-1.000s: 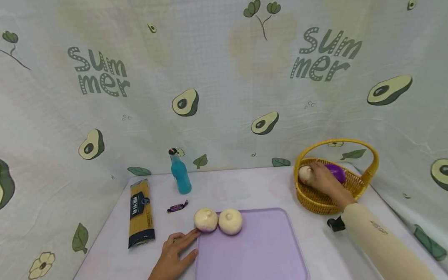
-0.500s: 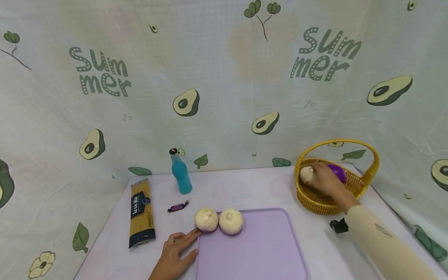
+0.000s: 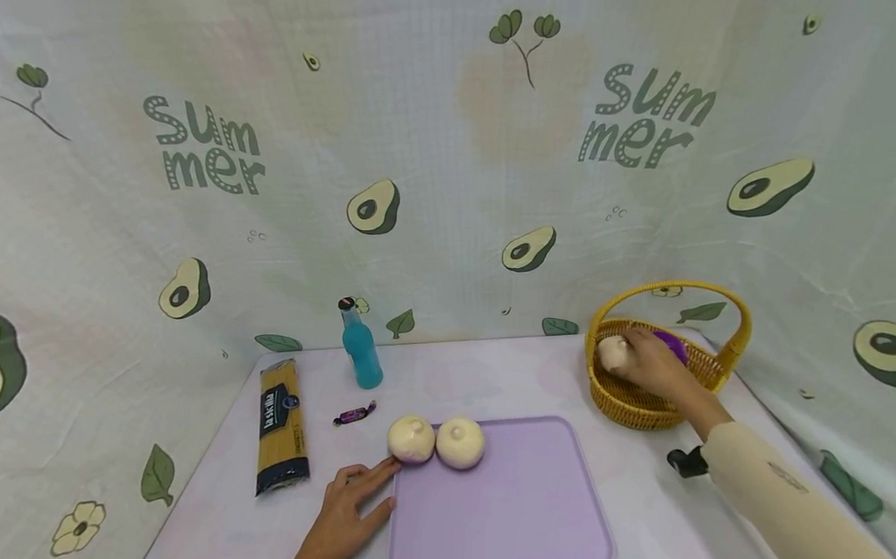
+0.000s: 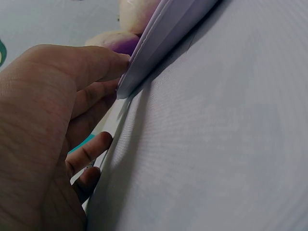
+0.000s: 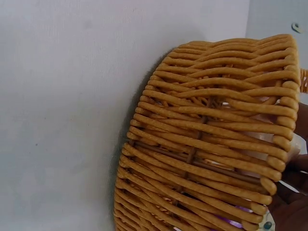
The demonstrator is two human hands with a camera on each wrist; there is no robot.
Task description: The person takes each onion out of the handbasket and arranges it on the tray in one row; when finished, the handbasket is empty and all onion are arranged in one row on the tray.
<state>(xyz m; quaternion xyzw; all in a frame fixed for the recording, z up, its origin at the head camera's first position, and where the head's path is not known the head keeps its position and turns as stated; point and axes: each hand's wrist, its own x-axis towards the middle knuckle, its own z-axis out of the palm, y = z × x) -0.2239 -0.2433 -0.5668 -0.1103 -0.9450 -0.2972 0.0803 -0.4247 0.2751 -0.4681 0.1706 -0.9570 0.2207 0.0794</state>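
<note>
In the head view, my right hand (image 3: 653, 363) reaches into the yellow wicker basket (image 3: 632, 414) and grips a white turnip (image 3: 612, 352). A shiny purple vegetable (image 3: 672, 344) lies behind that hand, partly covered by it. The basket wall (image 5: 207, 130) hides most of the hand in the right wrist view. Two white turnips (image 3: 411, 439) (image 3: 460, 443), tinged purple, sit side by side at the far left corner of the lilac tray (image 3: 521, 508). My left hand (image 3: 349, 513) rests at the tray's left edge, fingers relaxed, its fingertips right at the rim (image 4: 139, 53) in the left wrist view.
Left of the tray lie a pack of spaghetti (image 3: 282, 426) and a small purple-wrapped candy (image 3: 354, 414). Behind them stands a blue bottle (image 3: 362, 351) with a dark cap. A printed cloth (image 3: 447, 296) hangs along the back of the table.
The right wrist and sleeve have shifted slightly right and down, with the hand still on the turnip in the basket. The left hand stays in place.
</note>
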